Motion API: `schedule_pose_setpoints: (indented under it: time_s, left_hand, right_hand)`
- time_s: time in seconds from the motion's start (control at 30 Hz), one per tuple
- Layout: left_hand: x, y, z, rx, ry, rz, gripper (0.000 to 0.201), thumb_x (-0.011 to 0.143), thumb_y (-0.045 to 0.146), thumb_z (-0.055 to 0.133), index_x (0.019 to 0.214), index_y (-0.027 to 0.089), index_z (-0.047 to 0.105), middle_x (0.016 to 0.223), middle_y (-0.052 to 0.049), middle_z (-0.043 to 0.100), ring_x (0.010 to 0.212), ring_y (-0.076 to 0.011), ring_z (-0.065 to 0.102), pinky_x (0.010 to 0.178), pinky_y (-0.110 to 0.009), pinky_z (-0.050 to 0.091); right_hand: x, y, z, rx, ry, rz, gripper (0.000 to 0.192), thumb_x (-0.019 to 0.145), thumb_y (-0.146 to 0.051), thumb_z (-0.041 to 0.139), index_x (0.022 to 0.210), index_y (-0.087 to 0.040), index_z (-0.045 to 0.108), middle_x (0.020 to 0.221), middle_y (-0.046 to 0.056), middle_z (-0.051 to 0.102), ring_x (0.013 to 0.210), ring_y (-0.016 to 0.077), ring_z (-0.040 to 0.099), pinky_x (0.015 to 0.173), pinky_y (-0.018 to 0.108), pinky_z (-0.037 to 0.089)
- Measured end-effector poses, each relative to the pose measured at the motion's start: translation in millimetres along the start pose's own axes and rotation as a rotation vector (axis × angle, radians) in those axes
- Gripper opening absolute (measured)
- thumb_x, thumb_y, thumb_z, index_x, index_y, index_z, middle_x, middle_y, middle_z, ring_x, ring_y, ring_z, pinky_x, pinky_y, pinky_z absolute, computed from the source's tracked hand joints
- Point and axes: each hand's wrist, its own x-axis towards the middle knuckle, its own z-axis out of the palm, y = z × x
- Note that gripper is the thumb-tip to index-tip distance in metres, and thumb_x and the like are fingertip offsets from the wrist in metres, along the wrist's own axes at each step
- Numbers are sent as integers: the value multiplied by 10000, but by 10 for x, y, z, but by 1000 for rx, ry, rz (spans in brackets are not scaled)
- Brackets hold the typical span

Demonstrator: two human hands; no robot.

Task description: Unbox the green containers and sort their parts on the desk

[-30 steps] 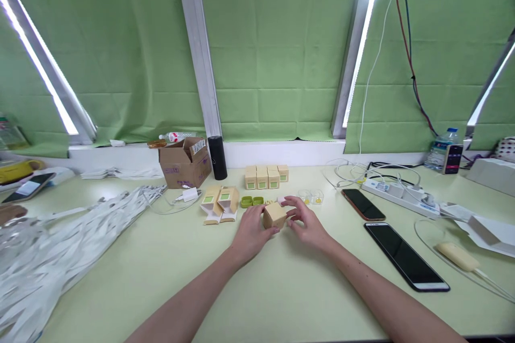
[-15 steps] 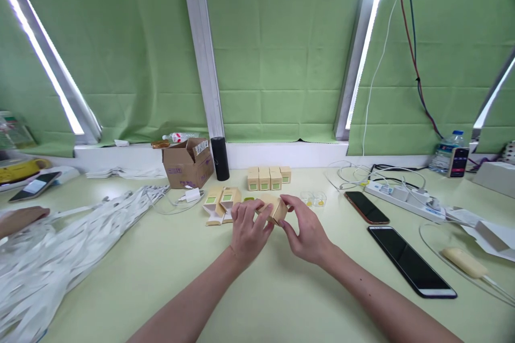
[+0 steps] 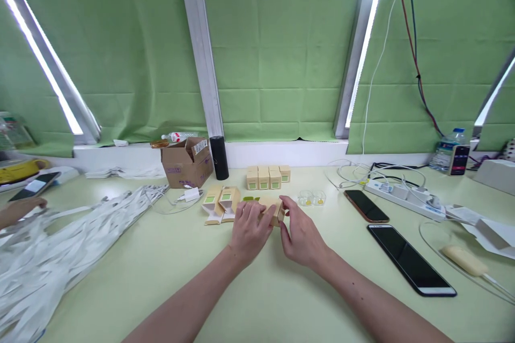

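Between my hands is a small tan cardboard box (image 3: 277,215), partly covered by fingers. My left hand (image 3: 250,228) is closed around its left side. At its right end, the thumb and fingers of my right hand (image 3: 301,233) grip the edge. Just behind my left hand lies a small green piece (image 3: 251,199), mostly hidden. Two tan boxes with open flaps (image 3: 220,204) lie to the left, each with a green-marked window. Behind stand several closed tan boxes (image 3: 264,178) in a cluster. Clear round containers with something yellow inside (image 3: 312,198) sit right of my hands.
At left, another person's hand (image 3: 24,211) touches a pile of white straps (image 3: 76,257). A brown carton (image 3: 187,163) and black cylinder (image 3: 219,158) stand at the back. On the right lie two phones (image 3: 410,260), a power strip (image 3: 402,201) and loose cables.
The box in my hands has turned and its right end now looks squared and flat. My right fingers have shifted slightly along that end. The other person's hand has moved a little left.
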Motion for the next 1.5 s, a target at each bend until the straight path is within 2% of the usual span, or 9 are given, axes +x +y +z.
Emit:
schedule_pose_setpoints:
  time_s: [0.27, 0.6, 0.73, 0.8, 0.93, 1.0, 1.13, 1.3, 1.5]
  left_hand:
    - [-31, 82, 25, -141, -295, -120, 494, 805, 63, 629, 1279, 179, 548, 1065, -97, 623, 1028, -286, 598, 983, -501, 453]
    - [6, 104, 9, -263, -333, -190, 296, 865, 161, 669, 1142, 199, 572, 994, -76, 601, 909, -261, 585, 776, -389, 512]
    - [-26, 82, 30, -286, -373, -220, 378, 832, 142, 704, 1177, 201, 563, 1046, -79, 605, 962, -270, 604, 811, -407, 528]
    - [-44, 61, 39, -321, -396, -252, 428, 832, 153, 727, 1217, 202, 548, 1085, -85, 613, 1006, -280, 617, 826, -416, 538]
    - [-68, 26, 53, -435, -425, -348, 457, 866, 222, 755, 1256, 204, 516, 1150, -100, 640, 1055, -286, 645, 851, -432, 565]
    - [-80, 20, 62, -487, -422, -396, 522, 864, 220, 763, 1306, 207, 485, 1216, -119, 651, 1110, -293, 659, 898, -445, 572]
    - [-98, 25, 80, -552, -422, -454, 622, 866, 229, 758, 1389, 222, 420, 1218, -124, 680, 1088, -289, 702, 886, -433, 591]
    - [-92, 22, 83, -580, -455, -428, 463, 895, 256, 719, 1302, 244, 497, 1159, -90, 707, 1018, -263, 711, 847, -402, 596]
    - [-95, 23, 82, -568, -444, -401, 554, 909, 242, 705, 1422, 239, 496, 1182, -103, 712, 1065, -277, 700, 904, -433, 579]
  right_hand:
    - [13, 12, -29, 62, -104, 216, 646, 894, -134, 508, 1474, -198, 230, 1133, 102, 683, 914, 241, 699, 765, 376, 588]
    - [-15, 58, 6, 112, -94, 249, 621, 899, -153, 489, 1467, -233, 251, 1099, 82, 719, 828, 241, 712, 695, 352, 565]
    - [-15, 108, 5, 117, -88, 310, 573, 904, -154, 461, 1449, -210, 291, 866, 28, 710, 643, 224, 666, 562, 299, 492]
    - [-7, 154, 0, 173, -41, 351, 519, 931, -170, 441, 1433, -202, 315, 862, 38, 716, 572, 203, 631, 533, 290, 478]
    - [27, 246, -2, 373, 128, 438, 403, 1016, -281, 427, 1403, -223, 331, 1299, 185, 674, 679, 176, 698, 636, 336, 589]
    - [44, 280, 0, 446, 179, 472, 387, 1039, -350, 434, 1394, -229, 339, 1389, 208, 619, 709, 172, 713, 659, 348, 620]
    - [61, 354, 11, 484, 223, 482, 367, 1049, -392, 448, 1374, -242, 369, 1422, 190, 577, 747, 166, 706, 660, 344, 636]
    - [63, 528, 13, 266, 364, 404, 292, 1023, -285, 457, 1307, -218, 477, 1307, 156, 589, 1029, 237, 673, 836, 433, 619]
    - [63, 663, -24, 26, 314, 52, 420, 873, -60, 434, 1191, -230, 649, 1248, 129, 663, 1234, 299, 597, 1035, 578, 517]
